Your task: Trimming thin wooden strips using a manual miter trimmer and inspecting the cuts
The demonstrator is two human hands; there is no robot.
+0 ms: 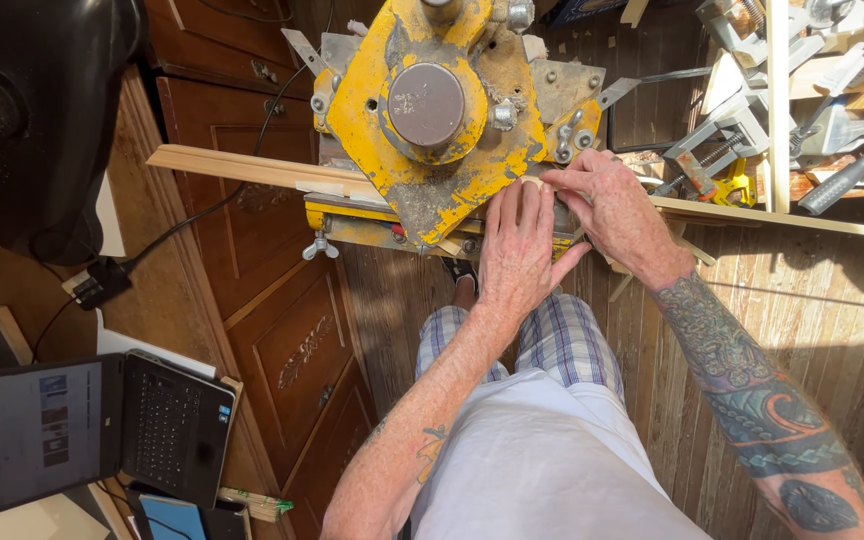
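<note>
Head view, left hand: my left hand lies flat, palm down, fingers stretched out and together; it presses on the pale wooden moulding strip at the front edge of the yellow machine. It grips nothing.
Head view, right hand: my right hand is half curled, fingertips pinched down on the same strip just right of my left hand; the two hands touch at the fingers. Whether the fingers close round the strip I cannot tell.
Strip position: it runs left to right across the machine's bed, sticking out far to the left over the dark wooden cabinet and on to the right as a thin lath.
Machine: chipped yellow paint, a round grey cap on top, a wing nut under its left front corner.
Surroundings: metal corner clamps piled at upper right; an open laptop at lower left; a black cable trailing down the cabinet; plank floor below; my plaid shorts and one foot directly under the machine.
</note>
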